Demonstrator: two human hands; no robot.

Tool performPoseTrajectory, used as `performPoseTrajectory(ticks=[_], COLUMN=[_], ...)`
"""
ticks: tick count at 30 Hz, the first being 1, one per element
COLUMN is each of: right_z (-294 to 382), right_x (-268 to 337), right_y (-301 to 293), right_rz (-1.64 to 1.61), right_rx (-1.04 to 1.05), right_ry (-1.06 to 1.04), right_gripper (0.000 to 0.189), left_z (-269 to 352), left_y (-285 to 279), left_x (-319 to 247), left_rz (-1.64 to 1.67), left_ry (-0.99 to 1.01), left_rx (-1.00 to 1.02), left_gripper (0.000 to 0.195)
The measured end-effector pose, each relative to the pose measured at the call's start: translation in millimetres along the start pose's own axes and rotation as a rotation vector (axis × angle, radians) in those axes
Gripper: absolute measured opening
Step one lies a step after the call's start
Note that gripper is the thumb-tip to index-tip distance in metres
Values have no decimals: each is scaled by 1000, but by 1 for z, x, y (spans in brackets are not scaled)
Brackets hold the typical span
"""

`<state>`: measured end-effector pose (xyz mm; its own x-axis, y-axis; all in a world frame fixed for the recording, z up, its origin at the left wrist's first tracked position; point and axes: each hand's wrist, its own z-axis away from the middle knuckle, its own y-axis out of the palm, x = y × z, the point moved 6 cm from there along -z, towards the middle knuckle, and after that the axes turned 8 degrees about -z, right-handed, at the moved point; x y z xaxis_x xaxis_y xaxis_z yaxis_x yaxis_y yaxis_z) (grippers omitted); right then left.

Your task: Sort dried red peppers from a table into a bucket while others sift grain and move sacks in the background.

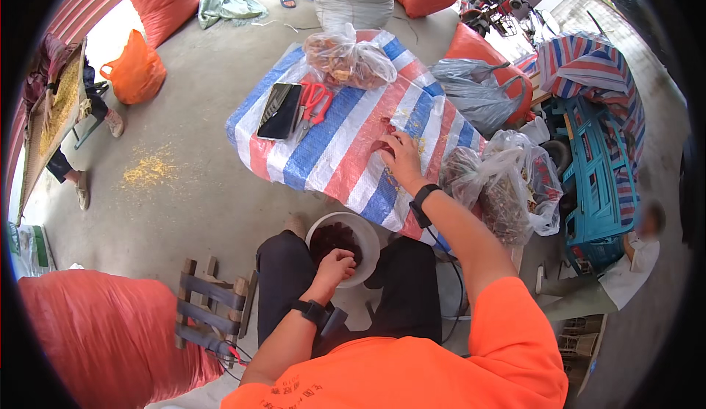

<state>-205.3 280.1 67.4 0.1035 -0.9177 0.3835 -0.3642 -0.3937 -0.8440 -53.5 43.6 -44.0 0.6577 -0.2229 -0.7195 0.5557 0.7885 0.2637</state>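
My right hand [401, 158] is over a low surface covered with a striped woven plastic sheet [336, 158], pinching a thin dark red piece [379, 145]. Just beyond its fingers, another small red piece [389, 126] lies on the sheet. Between my knees stands a white plastic bucket [370, 238] with dark red pieces [333, 241] inside. My left hand [334, 268] is at the bucket's near side with its fingers curled; whether anything is between them is hidden. Red-handled scissors [313, 105] and a black smartphone [279, 111] rest on the sheet's left part.
A clear bag of brownish food [345, 61] sits at the sheet's far end. Clear plastic bags [504, 188] are right of it. A small wooden stool [212, 304] and a red sack [105, 337] stand left. One person works at a woven tray [60, 108]; another person [623, 271] is right, near a blue cart [593, 172].
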Motion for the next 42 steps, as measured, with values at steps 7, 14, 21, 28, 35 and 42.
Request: performPoseTrajectory(ticks=[7,14,21,28,35,42], right_z=[-7,-6,10,121,194,100], right_x=[-1,-43,-62,68,129,43], right_y=[11,-5,-64,-12,25,-22], right_rz=[-48,-454,-591,-1274,-1226,-315], right_rx=[-42,-132,-376,56,351,-69], right_ry=[149,444,498,861,937,354], right_gripper=[35,28,35,41,42,34], left_z=[6,2,-3,18,7,-5], left_y=[-4,-10,0,9,11,10], left_x=[4,8,-1,-27,-10,12], left_rz=[12,27,1,133,-17,-132], left_ry=[-5,-3,41,177,216,40], left_rx=[-15,-59,11,71,130,110], left_gripper=[25,24,26,32,23,28])
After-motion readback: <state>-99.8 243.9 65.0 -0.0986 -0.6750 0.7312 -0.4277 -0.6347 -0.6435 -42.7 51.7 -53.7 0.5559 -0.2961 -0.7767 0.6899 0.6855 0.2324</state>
